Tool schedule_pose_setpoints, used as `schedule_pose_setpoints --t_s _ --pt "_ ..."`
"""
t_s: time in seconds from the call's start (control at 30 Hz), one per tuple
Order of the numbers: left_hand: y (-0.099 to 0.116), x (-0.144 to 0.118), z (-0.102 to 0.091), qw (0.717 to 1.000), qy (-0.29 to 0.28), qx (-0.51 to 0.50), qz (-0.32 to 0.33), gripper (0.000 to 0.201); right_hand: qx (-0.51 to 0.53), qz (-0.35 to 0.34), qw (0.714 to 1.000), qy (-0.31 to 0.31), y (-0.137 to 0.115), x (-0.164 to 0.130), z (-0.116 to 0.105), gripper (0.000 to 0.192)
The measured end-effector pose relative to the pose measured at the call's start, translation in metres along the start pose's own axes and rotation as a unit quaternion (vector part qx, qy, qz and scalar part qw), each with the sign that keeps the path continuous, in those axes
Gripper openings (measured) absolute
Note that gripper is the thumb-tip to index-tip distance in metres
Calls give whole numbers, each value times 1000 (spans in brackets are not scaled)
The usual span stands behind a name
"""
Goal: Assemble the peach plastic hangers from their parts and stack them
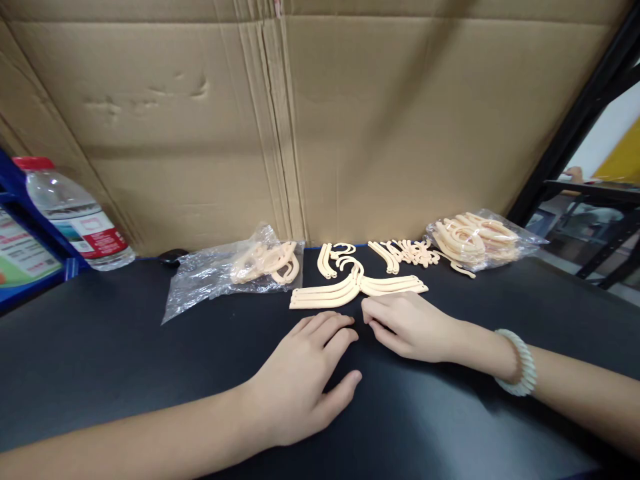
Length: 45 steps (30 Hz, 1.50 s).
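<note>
Cardboard backed a dark worktop (125, 373), on which the left hand (300, 380) was laid flat and empty, fingers loosely spread. The right hand (410, 327), fingers curled and empty, was held just beside the stacked hanger pieces (350, 290); the pause seemed to fall between pieces, with loose hooks (335, 257) and bagged parts (260, 263) beyond.

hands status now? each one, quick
Left hand: open, flat on the black table, holding nothing.
Right hand: loosely curled, empty, fingertips beside the stacked hanger pieces.
</note>
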<state>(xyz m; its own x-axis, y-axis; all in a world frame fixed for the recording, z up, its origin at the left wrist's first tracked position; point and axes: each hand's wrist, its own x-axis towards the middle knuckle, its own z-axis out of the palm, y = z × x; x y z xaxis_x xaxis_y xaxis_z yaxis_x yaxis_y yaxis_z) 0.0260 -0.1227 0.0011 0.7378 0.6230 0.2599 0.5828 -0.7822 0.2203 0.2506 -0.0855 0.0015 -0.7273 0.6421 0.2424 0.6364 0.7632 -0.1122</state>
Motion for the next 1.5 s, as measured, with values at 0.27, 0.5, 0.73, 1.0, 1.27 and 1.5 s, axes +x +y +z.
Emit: schedule_pose_setpoints --t_s 0.27,0.5,0.73,1.0,1.27,1.5 --pt "0 0 -1 1000 -2 -1 0 34 -8 -2 1000 -1 -1 0 0 11" --pt "0 0 -1 1000 -2 0 0 34 -13 -2 1000 -1 -1 0 0 11" --pt "1 0 -1 1000 -6 1 -4 34 -14 -2 1000 -3 -1 0 0 11" --pt "1 0 -2 1000 2 -1 -1 34 -12 1 1000 -7 -2 1 -2 12" --pt "1 0 -2 1000 -12 -2 -7 34 -17 -1 1000 -9 -2 0 0 11" --pt "0 0 -3 1000 -15 0 -7 35 -49 -13 999 -5 -2 1 0 13"
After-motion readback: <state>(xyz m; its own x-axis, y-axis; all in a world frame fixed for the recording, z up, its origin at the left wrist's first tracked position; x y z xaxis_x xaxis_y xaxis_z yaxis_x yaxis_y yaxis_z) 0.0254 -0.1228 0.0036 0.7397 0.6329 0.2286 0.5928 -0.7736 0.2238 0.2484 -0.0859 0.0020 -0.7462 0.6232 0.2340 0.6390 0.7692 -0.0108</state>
